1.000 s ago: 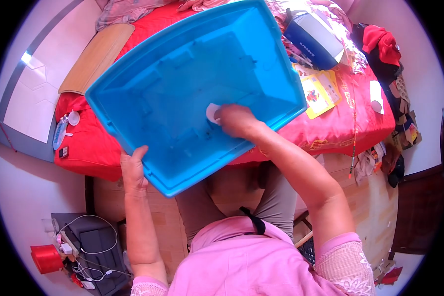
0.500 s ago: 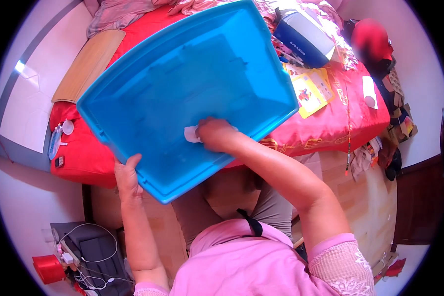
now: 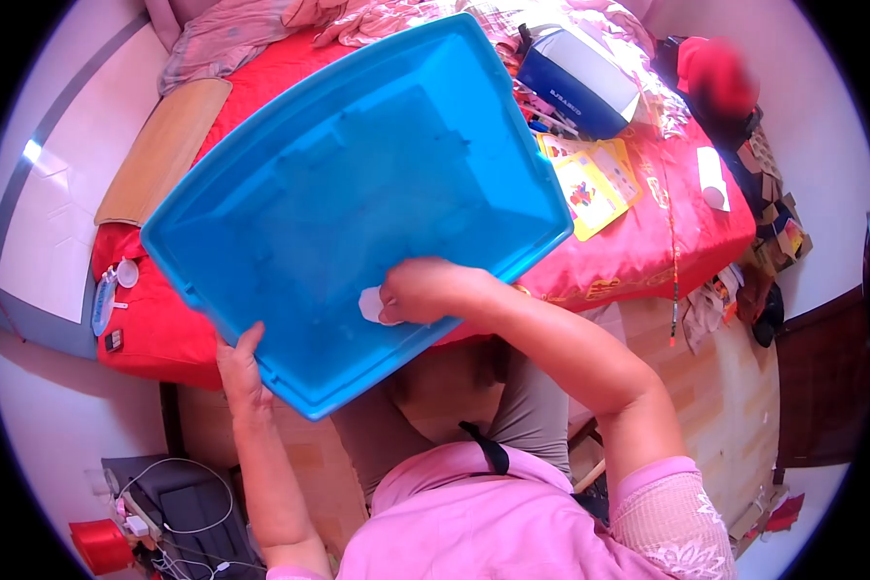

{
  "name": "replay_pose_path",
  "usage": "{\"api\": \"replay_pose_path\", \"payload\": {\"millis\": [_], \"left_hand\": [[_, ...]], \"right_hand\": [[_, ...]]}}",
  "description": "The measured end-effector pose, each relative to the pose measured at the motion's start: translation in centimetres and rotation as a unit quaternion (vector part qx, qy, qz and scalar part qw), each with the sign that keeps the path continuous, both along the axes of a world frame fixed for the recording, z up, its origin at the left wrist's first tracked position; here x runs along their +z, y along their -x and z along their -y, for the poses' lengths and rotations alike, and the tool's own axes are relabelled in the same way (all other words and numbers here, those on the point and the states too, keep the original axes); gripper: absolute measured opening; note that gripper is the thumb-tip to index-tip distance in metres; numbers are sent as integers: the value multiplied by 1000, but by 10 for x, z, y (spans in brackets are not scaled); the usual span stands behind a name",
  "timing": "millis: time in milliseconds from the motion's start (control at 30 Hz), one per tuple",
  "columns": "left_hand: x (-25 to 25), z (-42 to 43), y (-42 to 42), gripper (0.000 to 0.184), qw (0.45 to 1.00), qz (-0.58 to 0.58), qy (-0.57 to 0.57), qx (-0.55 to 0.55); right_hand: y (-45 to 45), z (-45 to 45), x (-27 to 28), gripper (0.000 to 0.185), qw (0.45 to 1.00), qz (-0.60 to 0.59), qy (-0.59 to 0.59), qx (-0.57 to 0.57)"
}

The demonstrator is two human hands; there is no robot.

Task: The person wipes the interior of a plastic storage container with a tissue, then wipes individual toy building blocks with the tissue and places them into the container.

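Observation:
A large blue plastic tub (image 3: pixel 300 217) is tilted so that its inside faces me, over the edge of the bed. My left hand (image 3: pixel 243 371) grips its rim at the near left corner, thumb on the inner side and the other fingers hidden beneath. Inside the tub, my right hand (image 3: pixel 429 289) is closed around a small white wipe (image 3: pixel 370 305), tissue or cloth. The wipe is against the lower inner surface near the front wall. Part of it is covered by my fingers.
The bed has a red cover (image 3: pixel 648 242). On it lie a blue-and-white box (image 3: pixel 580 82), yellow picture cards (image 3: pixel 593 193), a wooden board (image 3: pixel 161 150) and a white roll (image 3: pixel 712 181). A grey bag (image 3: pixel 198 503) with cables stands at lower left.
My right hand has moved a little toward me inside the tub with the white wipe. My left hand keeps its grip on the rim. The whole view has shifted slightly.

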State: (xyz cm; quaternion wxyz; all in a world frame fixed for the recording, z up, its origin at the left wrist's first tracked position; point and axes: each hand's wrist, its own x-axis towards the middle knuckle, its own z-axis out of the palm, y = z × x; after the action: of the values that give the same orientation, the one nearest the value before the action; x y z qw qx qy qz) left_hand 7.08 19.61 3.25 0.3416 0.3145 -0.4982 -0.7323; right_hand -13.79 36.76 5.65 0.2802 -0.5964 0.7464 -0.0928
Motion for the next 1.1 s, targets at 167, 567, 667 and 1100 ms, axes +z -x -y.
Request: {"api": "replay_pose_path", "payload": {"millis": [167,567,667,1100], "left_hand": [[5,-4,3,51,1000,-13,-10,8],[2,-12,-4,54,998,8,59,19],[-1,-6,-2,53,999,-7,40,8],[-8,-22,1,62,997,23,62,35]], "right_hand": [[71,2,-19,20,945,-55,271,-175],[110,35,-6,37,853,-259,366,-267],[110,15,-25,36,881,-287,295,-232],[4,65,109,42,723,-333,605,18]]}}
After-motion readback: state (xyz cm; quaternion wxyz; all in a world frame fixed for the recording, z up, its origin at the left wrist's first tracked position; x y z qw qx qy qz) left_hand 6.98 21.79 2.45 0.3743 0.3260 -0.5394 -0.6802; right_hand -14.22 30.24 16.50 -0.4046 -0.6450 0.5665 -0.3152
